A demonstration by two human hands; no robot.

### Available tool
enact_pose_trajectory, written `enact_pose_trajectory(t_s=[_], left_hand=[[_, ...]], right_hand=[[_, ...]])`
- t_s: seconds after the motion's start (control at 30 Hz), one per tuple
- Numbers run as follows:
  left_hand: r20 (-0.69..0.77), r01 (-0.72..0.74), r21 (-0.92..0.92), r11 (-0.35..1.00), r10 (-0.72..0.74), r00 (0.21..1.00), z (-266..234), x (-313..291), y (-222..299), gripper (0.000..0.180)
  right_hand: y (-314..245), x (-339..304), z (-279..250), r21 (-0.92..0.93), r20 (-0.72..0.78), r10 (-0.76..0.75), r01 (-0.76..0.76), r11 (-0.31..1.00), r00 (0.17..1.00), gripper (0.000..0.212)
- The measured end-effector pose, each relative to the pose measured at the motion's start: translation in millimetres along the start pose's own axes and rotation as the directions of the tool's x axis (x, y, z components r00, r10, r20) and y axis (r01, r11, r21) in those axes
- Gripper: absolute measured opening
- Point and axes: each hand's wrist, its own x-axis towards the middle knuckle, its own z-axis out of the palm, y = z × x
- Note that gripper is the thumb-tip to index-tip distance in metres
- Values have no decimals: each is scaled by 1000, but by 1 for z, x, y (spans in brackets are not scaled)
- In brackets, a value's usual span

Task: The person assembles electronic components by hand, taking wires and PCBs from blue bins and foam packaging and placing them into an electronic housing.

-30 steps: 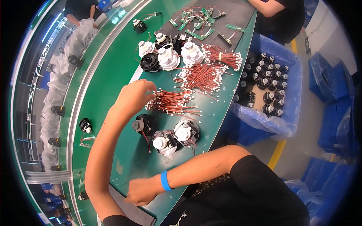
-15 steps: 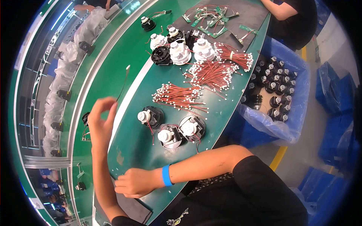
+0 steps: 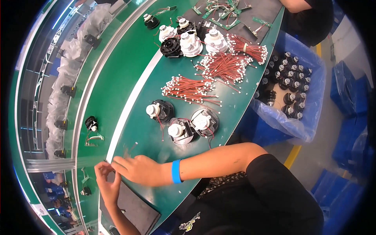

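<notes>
My left hand (image 3: 107,180) is closed in a pinch near the lower left of the bench. My right hand (image 3: 143,170), with a blue wristband (image 3: 176,171), reaches across to it, its fingers bent and their tips against the left fingertips. What sits between the fingertips is too small to make out. Past the right knuckles a blurred thin wire lead (image 3: 132,149) shows. Beyond the hands stand three round motor units, one black with a white cap (image 3: 159,111), one white and black (image 3: 181,131) and one in a clear-rimmed housing (image 3: 204,121).
Bundles of red wire leads (image 3: 192,90) lie mid-bench, with white and black motor units (image 3: 191,44) and green circuit boards (image 3: 223,13) beyond. A dark mat (image 3: 135,207) lies by my left forearm. At right stands a blue lined bin (image 3: 313,78) of motor units; a co-worker (image 3: 309,23) is beyond.
My left hand, which held up a wire lead, has come down and toward me. My right hand has moved up to meet it. The view has shifted slightly.
</notes>
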Motion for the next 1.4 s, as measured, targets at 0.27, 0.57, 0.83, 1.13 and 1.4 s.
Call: enact_pose_trajectory(t_s=[0.27, 0.57, 0.83, 1.13, 1.4], left_hand=[[320, -225, 250, 942, 139, 937, -6, 33, 30, 27], [524, -438, -90, 894, 417, 743, 98, 107, 74, 68], [481, -276, -142, 950, 310, 820, 111, 110, 37, 56], [396, 67, -310, 948, 65, 916, 36, 40, -59, 81], [30, 22, -410, 912, -10, 1000, 64, -28, -88, 96]], right_hand=[[5, -4, 6, -87, 228, 46, -27, 996, 973, 22], [3, -24, 20, -4, 484, -2, 4, 1000, 875, 11], [3, -28, 17, 39, 572, 29, -63, 997, 819, 8], [-16, -10, -4, 419, 388, -68, -110, 901, 919, 8], [4, 7, -2, 265, 445, 452, -596, 758, 773, 12]])
